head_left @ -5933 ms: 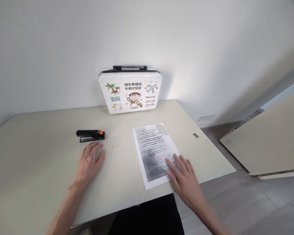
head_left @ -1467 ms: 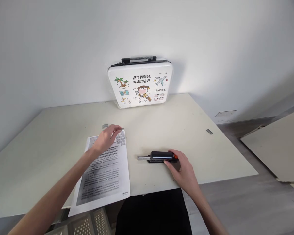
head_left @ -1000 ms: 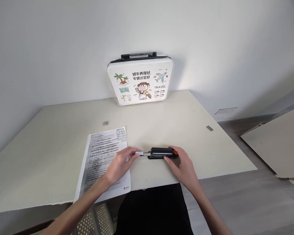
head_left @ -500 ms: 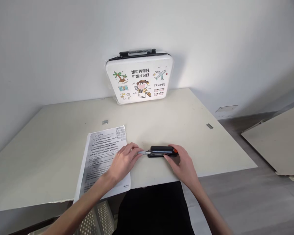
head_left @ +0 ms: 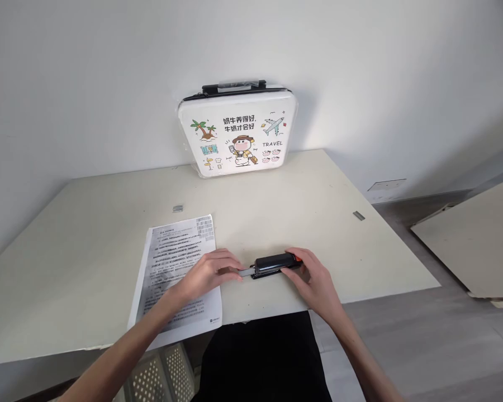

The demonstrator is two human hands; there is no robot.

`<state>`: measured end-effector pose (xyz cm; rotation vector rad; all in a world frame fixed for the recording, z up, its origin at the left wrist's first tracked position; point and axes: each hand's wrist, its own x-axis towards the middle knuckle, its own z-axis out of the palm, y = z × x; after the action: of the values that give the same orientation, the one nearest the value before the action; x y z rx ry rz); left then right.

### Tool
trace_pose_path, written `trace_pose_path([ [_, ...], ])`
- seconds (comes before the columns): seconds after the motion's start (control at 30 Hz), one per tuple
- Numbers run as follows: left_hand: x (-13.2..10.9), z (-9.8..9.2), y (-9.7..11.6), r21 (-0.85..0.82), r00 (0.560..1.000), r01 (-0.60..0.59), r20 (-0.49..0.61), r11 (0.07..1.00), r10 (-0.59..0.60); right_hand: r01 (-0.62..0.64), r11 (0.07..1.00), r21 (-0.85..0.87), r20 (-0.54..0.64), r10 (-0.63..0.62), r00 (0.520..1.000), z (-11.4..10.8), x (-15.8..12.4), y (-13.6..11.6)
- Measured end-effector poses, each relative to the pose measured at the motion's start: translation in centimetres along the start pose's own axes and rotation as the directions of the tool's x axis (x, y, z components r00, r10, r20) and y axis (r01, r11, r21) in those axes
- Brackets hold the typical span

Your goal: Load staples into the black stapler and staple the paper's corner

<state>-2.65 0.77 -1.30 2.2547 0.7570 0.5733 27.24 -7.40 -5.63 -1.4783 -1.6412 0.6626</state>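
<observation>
A black stapler [head_left: 275,263] with an orange-red patch at its right end lies on the table, slightly tilted across my view. My right hand [head_left: 313,277] grips that right end between thumb and fingers. From the stapler's left end sticks out a narrow silver metal strip [head_left: 247,272]. My left hand [head_left: 212,272] pinches the strip's outer end; whether it is staples or the stapler's own magazine I cannot tell. Beneath my left hand and forearm lie printed paper sheets [head_left: 180,245], partly covered.
A small silver staple strip [head_left: 178,208] lies behind the paper, and another grey strip [head_left: 359,215] near the right edge of the table [head_left: 109,223]. A white cartoon-printed case [head_left: 238,134] stands against the wall. Below the front edge is a perforated plastic surface [head_left: 178,374].
The stapler has turned a little, its left end now nearer me. My left hand has shifted with it, and more of the silver strip shows between fingers and stapler.
</observation>
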Motion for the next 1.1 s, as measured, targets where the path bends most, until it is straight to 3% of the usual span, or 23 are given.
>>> trace_pose_path([
  [0.1, 2.0, 0.8, -0.3, -0.044, 0.998, -0.054, 0.031, 0.998, 0.056, 0.033, 0.999, -0.016, 0.035, -0.032, 0.999, -0.1, 0.1, 0.3],
  [0.27, 4.5, 1.1, -1.4, -0.019, 0.994, -0.041, 0.103, 0.999, 0.043, 0.038, 0.998, -0.04, 0.071, -0.035, 0.997, -0.2, -0.1, 0.4],
  [0.47, 5.2, 1.2, -2.0, -0.002, 0.991, -0.078, 0.107, 0.997, 0.078, 0.036, 0.996, -0.082, 0.083, -0.029, 0.996, -0.2, -0.5, 0.4],
  [0.63, 4.5, 0.6, -1.0, 0.11, 0.992, -0.099, 0.085, 0.989, 0.09, 0.047, 0.997, -0.062, 0.048, -0.044, 0.998, 0.1, -0.5, 0.3],
  [0.73, 2.0, -1.0, 0.3, 0.217, 0.999, -0.041, 0.044, 0.975, 0.032, 0.035, 0.999, -0.039, 0.034, -0.033, 0.999, 0.3, -0.5, 0.1],
  [0.87, -4.7, -2.5, 2.4, 0.357, 0.994, 0.102, -0.007, 0.928, -0.106, 0.017, 0.999, -0.032, 0.02, -0.016, 1.0, 0.3, -0.7, -0.2],
  [1.0, -11.9, -1.6, 4.0, 0.503, 0.973, 0.197, 0.007, 0.842, -0.232, -0.004, 0.999, -0.044, 0.009, 0.005, 1.0, 0.3, -0.9, -0.4],
  [1.1, -14.6, 0.1, 4.9, 0.536, 0.977, 0.179, 0.003, 0.825, -0.214, -0.019, 0.998, -0.059, 0.015, 0.02, 1.0, 0.3, -1.0, -0.4],
])
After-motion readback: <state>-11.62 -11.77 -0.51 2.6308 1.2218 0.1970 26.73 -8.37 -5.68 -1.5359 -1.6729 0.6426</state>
